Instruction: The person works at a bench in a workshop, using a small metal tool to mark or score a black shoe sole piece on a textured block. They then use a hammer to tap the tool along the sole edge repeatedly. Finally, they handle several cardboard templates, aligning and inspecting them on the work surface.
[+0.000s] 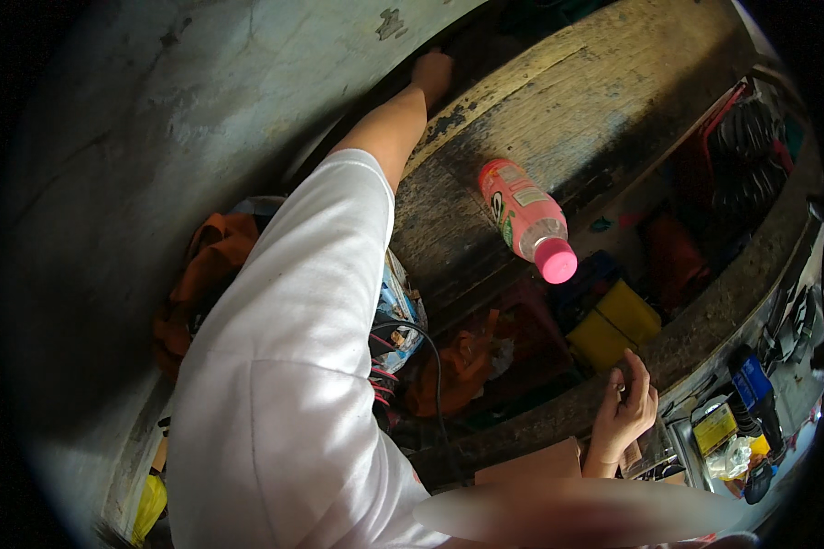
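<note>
My left arm, in a white sleeve [293, 302], stretches away over the near side of a worn wooden board [531, 101]. At its end my left hand [433, 75] reaches into a dark gap beside the board; its fingers are lost in shadow, so whatever it touches cannot be seen. On the board rests a bottle [526, 210] of pink drink with a pink cap, apart from both hands. Lower right, my right hand [627, 412] hovers by a wooden rim, its fingers loosely bent and apart, with nothing plainly visible in them.
A stained grey wall [174, 137] rises on the left. Below the board lie a yellow box-like thing [616, 325], an orange bag [458, 371] and a black cable [438, 384]. Orange cloth [211, 261] hangs beside my sleeve. Tools and packets, including a blue-and-black one [755, 384], crowd the right.
</note>
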`<move>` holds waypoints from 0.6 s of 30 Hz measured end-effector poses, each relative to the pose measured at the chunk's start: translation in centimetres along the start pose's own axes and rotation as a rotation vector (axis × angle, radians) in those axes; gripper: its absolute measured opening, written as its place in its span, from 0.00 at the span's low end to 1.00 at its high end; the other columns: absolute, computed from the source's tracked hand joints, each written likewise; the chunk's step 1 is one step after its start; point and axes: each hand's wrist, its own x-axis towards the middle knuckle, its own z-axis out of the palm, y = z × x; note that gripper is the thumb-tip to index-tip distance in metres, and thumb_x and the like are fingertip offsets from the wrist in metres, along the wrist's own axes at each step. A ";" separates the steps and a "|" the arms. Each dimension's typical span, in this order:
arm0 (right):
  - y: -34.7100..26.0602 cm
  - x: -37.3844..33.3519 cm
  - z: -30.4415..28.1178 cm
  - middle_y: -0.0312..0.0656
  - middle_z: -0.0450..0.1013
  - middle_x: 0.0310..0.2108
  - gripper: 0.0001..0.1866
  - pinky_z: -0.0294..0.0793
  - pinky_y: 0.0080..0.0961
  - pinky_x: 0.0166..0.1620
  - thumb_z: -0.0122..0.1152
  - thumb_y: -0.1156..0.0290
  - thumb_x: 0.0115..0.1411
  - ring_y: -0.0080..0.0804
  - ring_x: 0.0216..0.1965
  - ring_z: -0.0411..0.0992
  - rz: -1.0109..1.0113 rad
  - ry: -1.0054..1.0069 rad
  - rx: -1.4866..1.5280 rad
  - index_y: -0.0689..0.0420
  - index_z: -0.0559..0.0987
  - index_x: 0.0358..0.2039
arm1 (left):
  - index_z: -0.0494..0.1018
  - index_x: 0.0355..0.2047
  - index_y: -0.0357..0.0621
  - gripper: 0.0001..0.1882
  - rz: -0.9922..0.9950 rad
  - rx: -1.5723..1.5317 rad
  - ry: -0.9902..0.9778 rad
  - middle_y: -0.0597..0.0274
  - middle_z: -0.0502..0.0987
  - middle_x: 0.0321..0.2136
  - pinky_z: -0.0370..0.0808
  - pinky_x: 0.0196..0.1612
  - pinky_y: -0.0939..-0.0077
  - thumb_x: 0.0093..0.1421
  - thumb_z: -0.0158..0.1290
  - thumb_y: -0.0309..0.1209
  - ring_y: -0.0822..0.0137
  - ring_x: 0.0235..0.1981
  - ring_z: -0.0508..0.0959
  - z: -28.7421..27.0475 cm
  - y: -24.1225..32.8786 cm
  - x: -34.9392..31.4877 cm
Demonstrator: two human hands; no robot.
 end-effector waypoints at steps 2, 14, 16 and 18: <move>0.0 0.1 0.0 0.41 0.81 0.29 0.15 0.72 0.32 0.42 0.65 0.75 0.56 0.39 0.30 0.78 -0.010 0.013 0.012 0.53 0.81 0.46 | 0.81 0.38 0.47 0.11 0.028 0.013 0.021 0.44 0.76 0.45 0.80 0.41 0.55 0.57 0.53 0.26 0.45 0.39 0.82 -1.1 1.1 0.0; 0.2 0.3 0.1 0.38 0.77 0.23 0.16 0.72 0.29 0.37 0.69 0.71 0.55 0.36 0.23 0.74 -0.010 0.087 0.078 0.50 0.81 0.45 | 0.63 0.54 0.47 0.25 -0.355 -0.339 -0.093 0.46 0.78 0.42 0.76 0.43 0.50 0.59 0.59 0.33 0.43 0.42 0.80 -7.2 3.7 -0.3; 0.2 0.3 0.2 0.39 0.77 0.22 0.15 0.72 0.30 0.36 0.69 0.68 0.55 0.37 0.24 0.74 -0.014 0.119 0.083 0.48 0.82 0.44 | 0.62 0.51 0.45 0.23 -0.352 -0.331 -0.120 0.44 0.78 0.43 0.76 0.44 0.50 0.58 0.58 0.30 0.42 0.43 0.80 -9.7 4.7 -0.4; 0.2 0.3 0.3 0.39 0.77 0.22 0.14 0.73 0.31 0.36 0.69 0.66 0.55 0.39 0.24 0.75 -0.005 0.143 0.080 0.46 0.82 0.43 | 0.62 0.48 0.45 0.20 0.010 0.020 -0.115 0.44 0.79 0.41 0.76 0.43 0.51 0.58 0.57 0.29 0.42 0.42 0.80 -12.9 5.8 -1.9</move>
